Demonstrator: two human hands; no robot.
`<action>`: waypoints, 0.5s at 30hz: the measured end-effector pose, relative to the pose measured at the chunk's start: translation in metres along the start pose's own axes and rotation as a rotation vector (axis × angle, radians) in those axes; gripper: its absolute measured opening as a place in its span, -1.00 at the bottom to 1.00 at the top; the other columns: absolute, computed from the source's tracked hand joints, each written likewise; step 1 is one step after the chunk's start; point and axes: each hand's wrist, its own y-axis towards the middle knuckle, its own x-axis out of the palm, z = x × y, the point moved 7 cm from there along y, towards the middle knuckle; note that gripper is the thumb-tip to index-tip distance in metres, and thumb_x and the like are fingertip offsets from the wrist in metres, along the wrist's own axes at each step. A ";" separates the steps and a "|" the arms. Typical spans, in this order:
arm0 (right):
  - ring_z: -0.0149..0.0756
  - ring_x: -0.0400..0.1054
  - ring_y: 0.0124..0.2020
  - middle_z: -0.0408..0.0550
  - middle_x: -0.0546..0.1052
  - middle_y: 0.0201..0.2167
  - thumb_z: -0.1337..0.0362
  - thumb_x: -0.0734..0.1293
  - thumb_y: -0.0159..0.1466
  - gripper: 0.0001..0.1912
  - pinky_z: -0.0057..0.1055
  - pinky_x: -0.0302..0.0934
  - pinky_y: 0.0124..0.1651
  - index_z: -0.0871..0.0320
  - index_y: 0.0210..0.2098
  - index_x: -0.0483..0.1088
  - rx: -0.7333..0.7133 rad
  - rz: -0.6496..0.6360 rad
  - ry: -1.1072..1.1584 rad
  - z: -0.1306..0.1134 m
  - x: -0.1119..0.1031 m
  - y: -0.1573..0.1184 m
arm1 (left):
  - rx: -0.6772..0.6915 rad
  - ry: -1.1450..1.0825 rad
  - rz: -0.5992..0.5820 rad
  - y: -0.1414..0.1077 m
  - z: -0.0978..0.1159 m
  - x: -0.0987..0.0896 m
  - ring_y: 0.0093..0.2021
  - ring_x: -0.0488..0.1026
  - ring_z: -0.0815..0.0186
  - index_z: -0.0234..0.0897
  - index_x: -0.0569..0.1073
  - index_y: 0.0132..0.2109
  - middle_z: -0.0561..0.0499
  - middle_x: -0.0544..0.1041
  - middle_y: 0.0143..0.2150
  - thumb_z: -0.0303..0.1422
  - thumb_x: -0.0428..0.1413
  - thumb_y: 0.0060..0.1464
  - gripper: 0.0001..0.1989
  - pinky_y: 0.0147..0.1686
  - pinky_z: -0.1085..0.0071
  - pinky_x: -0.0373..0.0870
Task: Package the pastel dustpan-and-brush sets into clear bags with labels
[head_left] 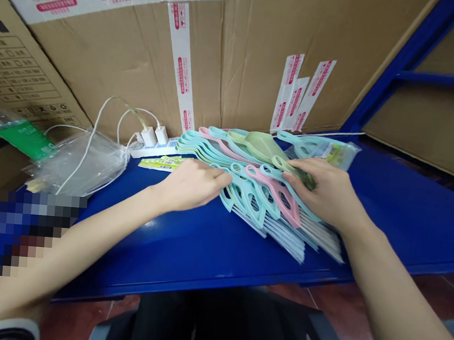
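Note:
My left hand [196,185] has its fingers curled together at the left end of a row of small brushes, against the handle of a turquoise brush [228,197]. Its fingertips are partly hidden. My right hand [323,188] closes around a light green brush [280,162], whose looped handle sticks out to the left; the palm covers the rest. Between the hands, several turquoise brushes and a pink brush [278,191] overlap, their pale bristles [284,237] pointing to the lower right. Behind them lies an overlapping row of turquoise, pink and green dustpans [262,145].
A blue table [173,249] carries everything. Behind stands a taped cardboard box [239,61]. On the left are a white power strip [160,149] with chargers and cables, clear plastic bags [82,161], a green-labelled bottle [25,136] and labels [160,162]. A bagged turquoise set [323,149] lies back right.

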 end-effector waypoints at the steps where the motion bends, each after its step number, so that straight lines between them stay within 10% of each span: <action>1: -0.07 0.51 -0.30 0.01 0.63 -0.34 0.19 0.22 0.31 -0.78 -0.14 0.36 -0.23 0.06 -0.26 0.50 -0.001 -0.005 0.005 0.000 0.001 -0.001 | -0.044 0.002 0.001 0.010 -0.005 0.000 -0.57 0.35 0.34 -0.27 0.42 -0.28 0.05 0.44 -0.53 -0.50 -0.14 0.20 -0.75 -0.58 0.39 0.11; 8: -0.04 0.51 -0.23 0.02 0.61 -0.29 0.26 0.27 0.24 -0.78 -0.10 0.39 -0.17 0.09 -0.14 0.46 -0.020 -0.026 0.067 -0.001 0.000 -0.002 | -0.266 -0.072 -0.205 0.070 -0.040 0.023 -0.28 0.53 0.15 -0.41 0.41 0.04 -0.17 0.57 -0.19 -0.41 -0.14 0.28 -0.68 -0.41 0.33 0.28; 15: -0.09 0.51 -0.28 -0.03 0.62 -0.31 0.24 0.28 0.23 -0.85 -0.13 0.40 -0.22 0.04 -0.26 0.48 0.024 -0.037 0.107 0.003 0.000 -0.001 | -0.186 -0.183 -0.297 0.106 -0.048 0.048 -0.03 0.53 0.13 -0.26 0.47 0.11 -0.19 0.43 0.12 -0.44 -0.11 0.29 -0.64 -0.21 0.31 0.36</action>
